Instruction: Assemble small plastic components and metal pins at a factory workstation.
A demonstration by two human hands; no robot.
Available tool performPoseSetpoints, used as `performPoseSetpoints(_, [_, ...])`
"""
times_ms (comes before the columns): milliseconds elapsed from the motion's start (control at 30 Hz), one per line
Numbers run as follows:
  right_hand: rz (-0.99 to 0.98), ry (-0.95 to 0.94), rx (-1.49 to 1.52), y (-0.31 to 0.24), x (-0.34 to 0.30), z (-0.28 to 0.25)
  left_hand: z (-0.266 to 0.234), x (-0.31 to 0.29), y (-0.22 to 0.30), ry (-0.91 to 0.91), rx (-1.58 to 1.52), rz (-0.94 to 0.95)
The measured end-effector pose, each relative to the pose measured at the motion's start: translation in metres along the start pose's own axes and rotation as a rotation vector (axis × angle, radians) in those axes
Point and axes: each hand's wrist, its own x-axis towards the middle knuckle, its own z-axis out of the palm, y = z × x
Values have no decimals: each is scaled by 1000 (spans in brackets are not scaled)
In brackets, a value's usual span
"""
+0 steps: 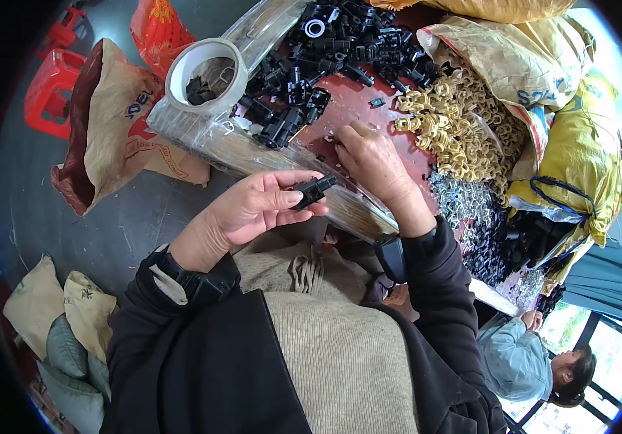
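My left hand (242, 210) is turned palm up in front of my lap. Its thumb and fingers close around a small black plastic fitting (314, 191), held just off the near edge of the table. To its right, my right hand (370, 160) rests knuckles up over the red tabletop (347, 98), fingers curled down and pressed together. Whatever its fingertips may be holding is hidden beneath them. Beyond both hands lies a heap of black plastic parts (354, 47), and a lone small dark piece (377, 103) sits apart beside my right hand.
Tan curved clips (445, 108), silver metal pieces (455, 202) and small black pieces (481, 249) line the right. A white ring-shaped container (173, 83) stands on plastic-wrapped strips (188, 130). Sacks (119, 108), a red stool (47, 101) and a yellow sack (586, 155) surround the table. Another person (517, 358) works lower right.
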Motion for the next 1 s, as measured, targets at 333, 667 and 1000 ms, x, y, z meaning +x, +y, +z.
performPoseSetpoints(333, [-58,-5,4,3,0,0,-2,-3,-3,105,-25,7])
performPoseSetpoints(667, [3,167,191,-2,-15,-10,3,3,-8,112,-77,73])
performPoseSetpoints(1000, [185,355,449,-50,-74,-39,37,31,-23,109,26,46])
